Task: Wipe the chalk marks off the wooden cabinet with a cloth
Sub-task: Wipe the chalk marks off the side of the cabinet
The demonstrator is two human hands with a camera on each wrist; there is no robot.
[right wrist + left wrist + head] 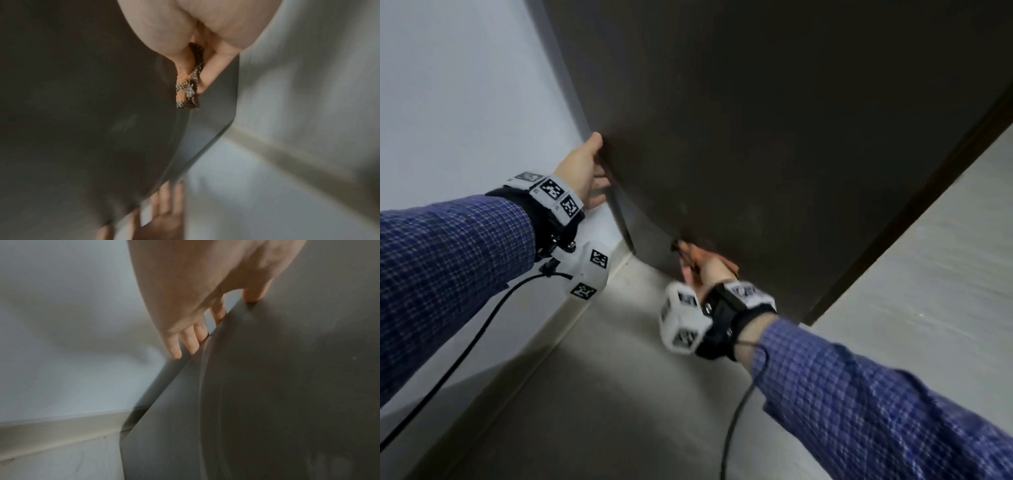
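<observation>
Pinching a bunched checked cloth between thumb and fingers, our right hand presses it low on the dark cabinet front, near a faint pale smudge. Our left hand clasps the cabinet's side edge higher up, fingers close together behind it, thumb on the front. We see a pale wall left of the cabinet and the floor below us.

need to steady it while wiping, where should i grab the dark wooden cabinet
Likely the cabinet's free vertical edge beside the wall, from the left: a gap there lets the left hand put fingers behind the thin panel, thumb in front.
</observation>
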